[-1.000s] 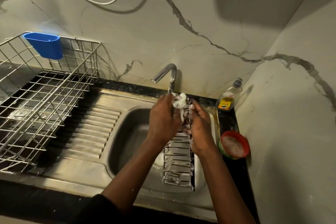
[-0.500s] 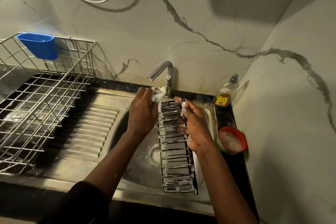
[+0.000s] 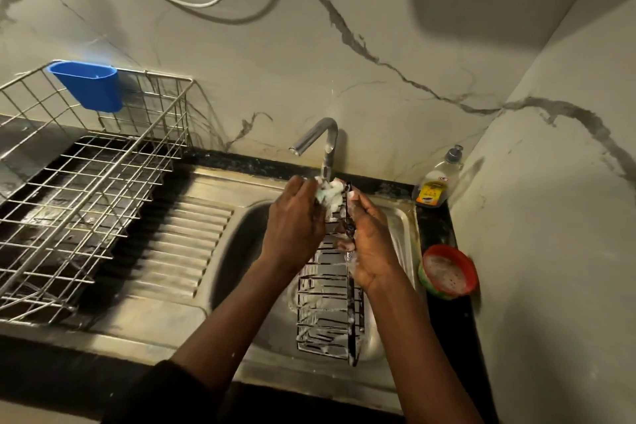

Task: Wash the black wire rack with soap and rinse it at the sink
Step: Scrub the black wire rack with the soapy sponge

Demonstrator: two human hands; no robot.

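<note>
Two hands are at work over the basin. The left hand (image 3: 292,217) curls round one foamy, pale green sponge (image 3: 328,194) and presses it to the top end of the black wire rack (image 3: 327,313). The right hand (image 3: 370,244) grips that one rack by its right edge, fingers wrapped round the wires. The rack stands on end inside the stainless steel sink (image 3: 241,244), suds clinging to its rungs, its top just below the single curved chrome tap (image 3: 327,144).

To the right, on the black desk (image 3: 437,227), there are two containers. One is a clear soap bottle with a yellow label (image 3: 435,182) in the corner. The other is a small red-rimmed bowl (image 3: 447,270) holding white foam. To the left, one steel wire dish basket (image 3: 86,200) sits beside the ribbed drainboard. One blue plastic cup (image 3: 89,86) hangs on the basket's far rim.
</note>
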